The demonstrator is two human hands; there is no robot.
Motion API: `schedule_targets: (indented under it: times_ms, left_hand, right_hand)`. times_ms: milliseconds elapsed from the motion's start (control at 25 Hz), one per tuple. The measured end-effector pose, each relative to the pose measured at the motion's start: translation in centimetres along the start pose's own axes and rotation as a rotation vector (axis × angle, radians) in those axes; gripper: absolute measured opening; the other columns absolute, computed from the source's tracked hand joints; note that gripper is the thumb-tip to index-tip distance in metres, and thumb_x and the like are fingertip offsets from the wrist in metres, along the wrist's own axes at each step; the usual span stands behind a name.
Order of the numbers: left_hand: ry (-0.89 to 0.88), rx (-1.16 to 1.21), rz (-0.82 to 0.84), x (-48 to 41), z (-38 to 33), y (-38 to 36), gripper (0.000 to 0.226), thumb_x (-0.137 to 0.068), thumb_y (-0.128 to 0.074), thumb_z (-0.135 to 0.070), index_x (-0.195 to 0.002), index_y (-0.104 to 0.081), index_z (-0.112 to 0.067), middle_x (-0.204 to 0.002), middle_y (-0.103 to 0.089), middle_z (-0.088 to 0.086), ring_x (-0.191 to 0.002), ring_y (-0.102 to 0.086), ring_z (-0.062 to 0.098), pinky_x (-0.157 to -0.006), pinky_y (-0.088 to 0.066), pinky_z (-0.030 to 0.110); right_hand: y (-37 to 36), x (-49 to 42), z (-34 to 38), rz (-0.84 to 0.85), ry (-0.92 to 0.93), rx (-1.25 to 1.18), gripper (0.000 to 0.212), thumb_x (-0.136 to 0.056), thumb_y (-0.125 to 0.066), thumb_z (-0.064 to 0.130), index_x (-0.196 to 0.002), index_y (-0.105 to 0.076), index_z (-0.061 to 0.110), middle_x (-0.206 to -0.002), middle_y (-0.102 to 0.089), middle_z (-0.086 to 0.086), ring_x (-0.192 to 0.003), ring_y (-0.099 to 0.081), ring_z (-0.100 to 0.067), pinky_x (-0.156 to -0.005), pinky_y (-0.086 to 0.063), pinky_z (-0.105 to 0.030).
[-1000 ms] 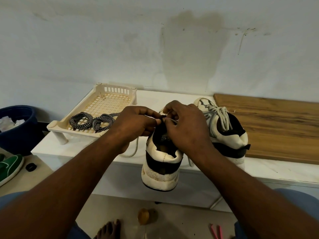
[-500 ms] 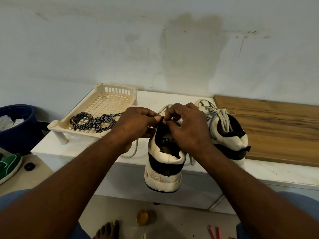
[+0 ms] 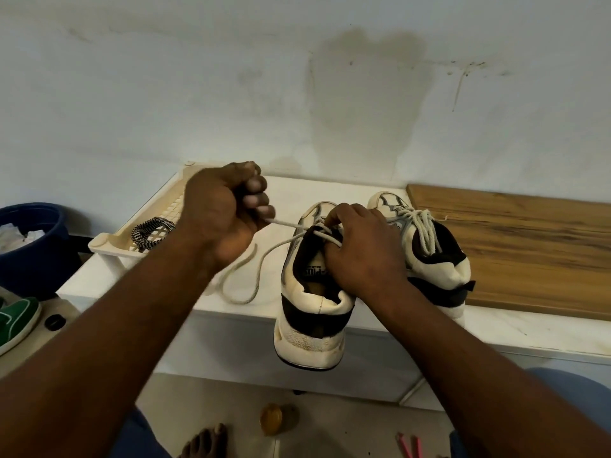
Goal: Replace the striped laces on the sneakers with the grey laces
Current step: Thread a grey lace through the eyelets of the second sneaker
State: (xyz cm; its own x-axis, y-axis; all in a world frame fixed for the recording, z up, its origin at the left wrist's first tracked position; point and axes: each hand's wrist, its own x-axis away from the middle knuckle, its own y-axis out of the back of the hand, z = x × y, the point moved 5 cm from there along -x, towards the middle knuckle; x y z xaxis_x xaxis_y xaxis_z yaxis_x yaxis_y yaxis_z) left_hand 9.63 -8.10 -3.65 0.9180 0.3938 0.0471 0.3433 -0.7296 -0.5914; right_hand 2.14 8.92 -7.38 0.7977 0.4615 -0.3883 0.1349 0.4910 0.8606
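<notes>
Two white-and-black sneakers stand on the white counter, heels toward me. The left sneaker [image 3: 309, 312] overhangs the front edge. My left hand [image 3: 221, 213] is raised to its left and grips one end of the grey lace [image 3: 264, 262], which runs taut from my fist to the top eyelets and loops down onto the counter. My right hand [image 3: 360, 249] holds the sneaker's collar and pinches the lace at the tongue. The right sneaker [image 3: 436, 256] carries a tied grey lace. The striped laces [image 3: 150, 231] lie coiled in the cream tray [image 3: 109, 242].
A wooden board [image 3: 515, 246] lies on the counter [image 3: 529, 335] at the right. A dark blue bin [image 3: 33, 246] and a green shoe [image 3: 16, 322] sit at the left on the floor. A small yellow object [image 3: 272, 418] and my toes show below.
My left hand has left the sneaker's tongue and pulled up and to the left, drawing the grey lace out taut. My right hand has stayed on the sneaker.
</notes>
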Motion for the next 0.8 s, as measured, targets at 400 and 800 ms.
schedule_targets:
  times_ms: [400,800]
  left_hand:
    - [-0.230,-0.985,-0.013,0.5,0.7,0.1,0.023,-0.103,-0.057,-0.027,-0.087,-0.072,-0.020,-0.099,-0.072,0.000,-0.092,-0.068,0.015,-0.078,-0.049,0.031]
    - [-0.147,-1.549,0.054,0.3,2.2,-0.1,0.027,-0.090,-0.072,-0.049,-0.099,-0.067,-0.024,-0.090,-0.064,-0.006,-0.080,-0.058,0.014,-0.062,-0.041,0.028]
  right_hand:
    - [0.1,0.1,0.1,0.045,-0.049,-0.026,0.029,-0.088,-0.064,0.030,-0.117,-0.061,0.027,-0.113,-0.066,0.003,-0.101,-0.059,-0.022,-0.087,-0.048,-0.040]
    - [0.2,0.1,-0.1,0.011,-0.065,-0.052,0.025,-0.094,-0.061,0.030,-0.118,-0.062,0.026,-0.112,-0.067,0.003,-0.098,-0.061,-0.022,-0.079,-0.050,-0.036]
